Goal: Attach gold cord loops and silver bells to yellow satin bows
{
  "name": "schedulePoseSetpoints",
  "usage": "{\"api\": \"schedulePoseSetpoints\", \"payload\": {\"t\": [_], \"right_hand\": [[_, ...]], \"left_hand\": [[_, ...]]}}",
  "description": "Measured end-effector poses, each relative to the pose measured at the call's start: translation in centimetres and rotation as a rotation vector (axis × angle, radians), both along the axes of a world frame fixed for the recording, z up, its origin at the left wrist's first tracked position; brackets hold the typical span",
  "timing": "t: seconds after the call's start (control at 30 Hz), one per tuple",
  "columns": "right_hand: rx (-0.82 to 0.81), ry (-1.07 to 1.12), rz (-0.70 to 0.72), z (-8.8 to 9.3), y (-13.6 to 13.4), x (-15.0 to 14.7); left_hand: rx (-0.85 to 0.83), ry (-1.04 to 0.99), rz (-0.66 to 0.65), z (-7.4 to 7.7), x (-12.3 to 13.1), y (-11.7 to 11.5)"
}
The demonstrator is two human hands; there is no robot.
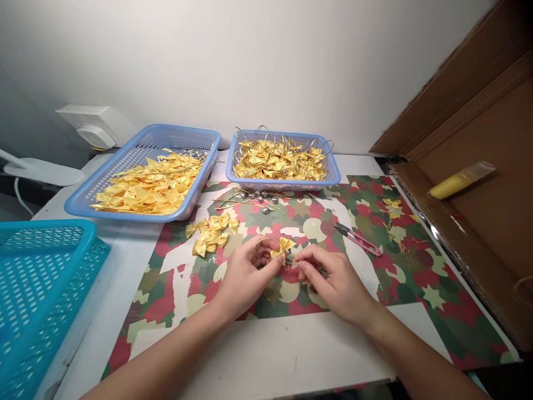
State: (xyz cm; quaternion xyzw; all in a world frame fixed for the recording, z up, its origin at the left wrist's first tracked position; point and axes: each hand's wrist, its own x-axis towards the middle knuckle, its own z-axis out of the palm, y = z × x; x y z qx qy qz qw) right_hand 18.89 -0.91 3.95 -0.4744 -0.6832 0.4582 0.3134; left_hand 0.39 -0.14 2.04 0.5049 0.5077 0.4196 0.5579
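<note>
My left hand (245, 273) pinches a small yellow ribbon bow (283, 246) with a thin gold loop of cord over the patterned mat (375, 266). My right hand (333, 280) is beside it, fingers curled and pinched close to the bow's right side, on something too small to make out. A little pile of loose yellow bows (211, 232) lies on the mat just left of my left hand. Small silver bells with gold cords (260, 199) lie beyond my hands.
A blue basket of plain yellow bows (144, 186) stands at back left; a smaller blue basket (283, 160) holds bows with gold loops. Pink thread snips (358, 239) lie right of my hands. A turquoise basket (41, 278) sits at left, a cardboard box with a yellow tube (460, 180) at right.
</note>
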Motion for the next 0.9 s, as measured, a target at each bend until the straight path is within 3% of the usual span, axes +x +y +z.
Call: {"api": "schedulePoseSetpoints", "payload": {"t": [0.13, 0.23, 0.33, 0.57, 0.9], "right_hand": [[0.027, 0.033, -0.195, 0.1, 0.4, 0.5], [0.141, 0.030, -0.337, 0.1, 0.7, 0.8], [0.260, -0.026, -0.392, 0.0, 0.8, 0.7], [0.516, -0.180, -0.059, -0.7, -0.2, -0.5], [0.531, -0.198, -0.067, -1.3, -0.3, -0.9]], "left_hand": [[-0.020, -0.026, 0.012, 0.2, 0.0, 0.1], [-0.060, -0.040, 0.025, 0.3, 0.0, 0.1], [-0.099, -0.049, 0.013, 0.5, 0.0, 0.1], [-0.129, -0.113, -0.022, 0.7, -0.1, 0.0], [-0.151, -0.090, -0.034, 0.7, 0.1, -0.1]]}}
